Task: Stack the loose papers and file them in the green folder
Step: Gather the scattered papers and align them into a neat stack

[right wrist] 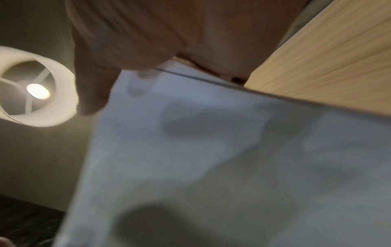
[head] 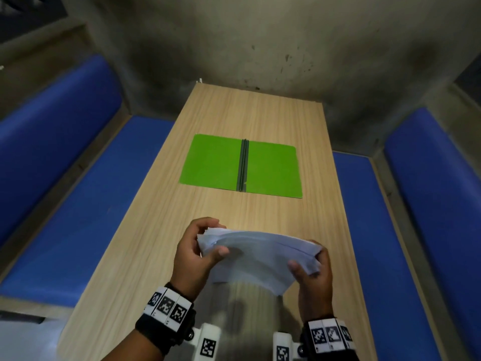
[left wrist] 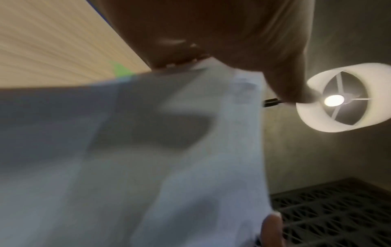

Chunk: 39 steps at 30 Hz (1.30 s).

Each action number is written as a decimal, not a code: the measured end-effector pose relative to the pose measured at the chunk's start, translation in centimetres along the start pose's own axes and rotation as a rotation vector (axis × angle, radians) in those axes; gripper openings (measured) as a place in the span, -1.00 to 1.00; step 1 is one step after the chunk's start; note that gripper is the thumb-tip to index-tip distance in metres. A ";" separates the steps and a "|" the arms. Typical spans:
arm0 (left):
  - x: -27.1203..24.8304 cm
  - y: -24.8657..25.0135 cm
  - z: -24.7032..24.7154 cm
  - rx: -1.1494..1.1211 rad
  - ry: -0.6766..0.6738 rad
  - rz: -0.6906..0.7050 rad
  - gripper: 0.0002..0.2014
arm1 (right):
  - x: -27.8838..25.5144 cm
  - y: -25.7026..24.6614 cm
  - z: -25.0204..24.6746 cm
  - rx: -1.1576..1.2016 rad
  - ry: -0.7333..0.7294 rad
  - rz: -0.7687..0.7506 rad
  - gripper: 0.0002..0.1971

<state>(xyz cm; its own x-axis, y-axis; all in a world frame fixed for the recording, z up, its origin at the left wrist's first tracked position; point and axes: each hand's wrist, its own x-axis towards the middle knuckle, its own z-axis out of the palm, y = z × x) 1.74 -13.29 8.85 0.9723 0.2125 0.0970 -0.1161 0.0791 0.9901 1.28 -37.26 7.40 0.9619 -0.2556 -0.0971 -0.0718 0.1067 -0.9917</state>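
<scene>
A stack of white papers (head: 257,252) is held upright above the near part of the wooden table (head: 208,115), its top edge bowed. My left hand (head: 197,248) grips the stack's left end, thumb in front and fingers behind. Gripping the right end is my right hand (head: 313,267). The green folder (head: 210,162) lies open and flat at the table's middle, dark spine (head: 243,165) up, beyond the stack. In both wrist views the papers (left wrist: 169,158) (right wrist: 211,158) fill the frame, blurred, with the palm above them.
Blue padded benches (head: 78,204) (head: 369,230) run along both sides of the table. A grey wall (head: 260,43) stands behind its far end. A lit white lamp shade (left wrist: 342,98) hangs overhead.
</scene>
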 end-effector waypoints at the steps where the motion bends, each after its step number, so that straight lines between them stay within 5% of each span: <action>1: 0.0 0.8 0.6 -0.005 0.033 0.022 -0.34 | 0.0 -0.9 0.5 0.086 0.012 -0.060 -0.55; 7: 0.1 1.2 3.2 0.188 0.217 0.013 -0.73 | -0.3 -2.2 3.8 -0.009 0.304 -0.156 -0.57; 10: 0.1 0.6 2.8 0.223 0.213 0.016 -0.95 | -0.1 -2.1 4.2 -0.093 0.362 -0.140 -0.74; 13: -0.1 0.5 2.7 0.188 0.213 0.013 -0.84 | 0.0 -1.5 3.9 -0.151 0.394 -0.187 -0.91; 21: 0.3 -0.5 2.4 0.162 0.186 -0.009 -0.85 | 0.1 -0.6 3.5 -0.136 0.351 -0.197 -0.79; 23: 0.2 -0.9 1.8 0.129 0.147 -0.026 -0.66 | 0.4 -0.2 2.9 -0.071 0.292 -0.176 -0.71; 26: -0.5 -2.6 0.5 0.049 -0.029 -0.034 -0.13 | 0.6 0.8 1.6 0.009 0.122 -0.168 -0.56; 29: -0.6 -5.2 -1.1 0.109 -0.156 -0.150 0.00 | 0.9 3.1 0.1 -0.118 -0.062 -0.031 -0.26; 34: -0.2 -7.1 -0.9 0.390 -0.239 -0.273 -0.56 | 1.0 4.4 -0.3 -0.266 -0.080 0.122 -0.33; 36: -0.1 -7.1 -0.9 0.361 -0.232 -0.297 -0.63 | 1.0 4.0 -0.3 -0.263 -0.056 0.082 -0.47; 39: -0.3 -6.6 -0.8 0.329 -0.240 -0.279 -0.69 | 0.7 4.7 -0.9 -0.333 -0.064 0.100 -0.35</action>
<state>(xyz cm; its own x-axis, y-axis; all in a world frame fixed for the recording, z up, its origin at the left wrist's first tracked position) 2.09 -13.12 2.21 0.9810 -0.0060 -0.1938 0.1878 -0.2193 0.9574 1.39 -37.81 2.61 0.9595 -0.1978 -0.2004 -0.2386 -0.1935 -0.9516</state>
